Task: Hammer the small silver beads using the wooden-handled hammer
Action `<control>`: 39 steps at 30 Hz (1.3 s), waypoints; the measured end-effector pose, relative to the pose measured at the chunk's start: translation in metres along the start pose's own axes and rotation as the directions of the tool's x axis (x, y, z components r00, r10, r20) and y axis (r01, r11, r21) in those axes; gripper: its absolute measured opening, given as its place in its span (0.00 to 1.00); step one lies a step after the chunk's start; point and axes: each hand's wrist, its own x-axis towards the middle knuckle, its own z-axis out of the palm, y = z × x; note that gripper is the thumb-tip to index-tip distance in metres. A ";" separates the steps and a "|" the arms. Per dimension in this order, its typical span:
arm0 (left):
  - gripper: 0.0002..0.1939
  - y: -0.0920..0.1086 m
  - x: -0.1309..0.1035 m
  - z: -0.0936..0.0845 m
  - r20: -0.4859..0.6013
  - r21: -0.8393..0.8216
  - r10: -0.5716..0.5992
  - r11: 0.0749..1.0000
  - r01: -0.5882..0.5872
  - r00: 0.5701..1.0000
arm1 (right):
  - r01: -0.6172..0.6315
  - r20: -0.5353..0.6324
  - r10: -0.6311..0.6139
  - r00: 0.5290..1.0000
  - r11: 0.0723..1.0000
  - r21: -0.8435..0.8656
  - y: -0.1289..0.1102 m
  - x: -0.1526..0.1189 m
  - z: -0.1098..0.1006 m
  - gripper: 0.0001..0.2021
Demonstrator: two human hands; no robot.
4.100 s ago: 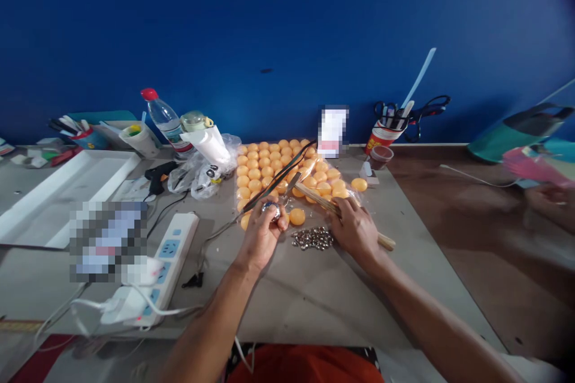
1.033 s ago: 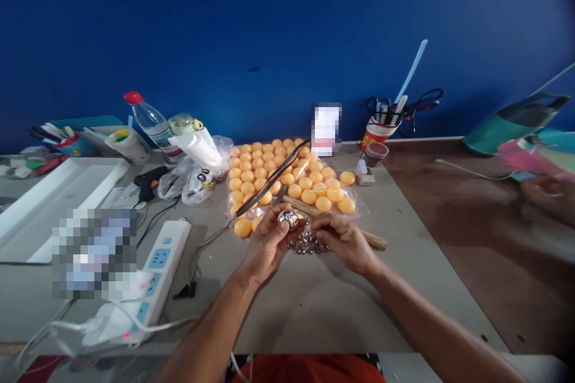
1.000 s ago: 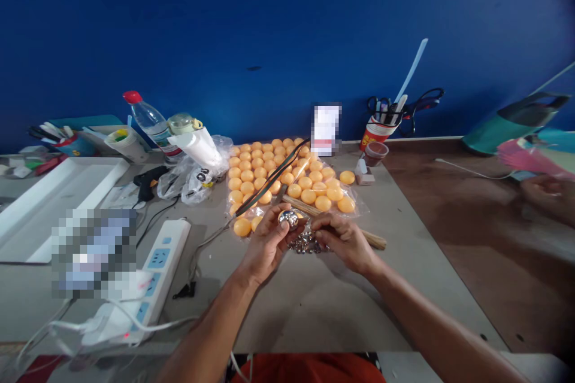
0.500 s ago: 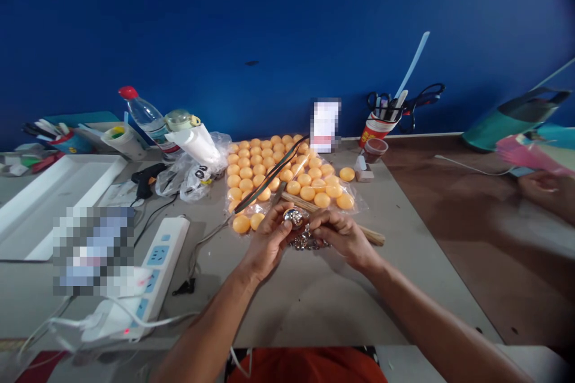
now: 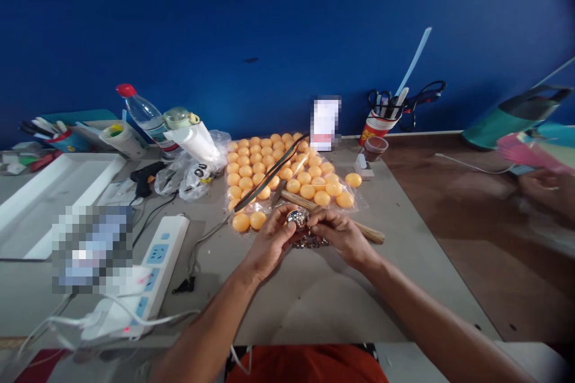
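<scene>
My left hand is closed around a small round object with a shiny, silvery, studded face. My right hand is closed in a pinch at the object's right side, its fingertips touching or almost touching it. Whatever lies between those fingertips is too small to make out. Under both hands, a heap of small shiny silver pieces is partly hidden. Just behind them lies a hammer with a wooden handle, its middle covered by my right hand.
Orange balls fill a clear plastic bag behind my hands, with a dark strap across it. One loose orange ball rests beside a small box. A power strip and cables lie left. At far right is another person's hand.
My right hand has moved slightly left, from above the silver pieces to the round object. The round object has shifted a little right. The loose orange ball has rolled slightly right and nearer.
</scene>
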 end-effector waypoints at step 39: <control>0.17 -0.004 0.002 -0.005 0.027 0.134 0.017 0.991 -0.021 0.999 | -0.249 -0.021 0.251 0.968 0.965 0.078 -0.007 0.002 0.003 0.13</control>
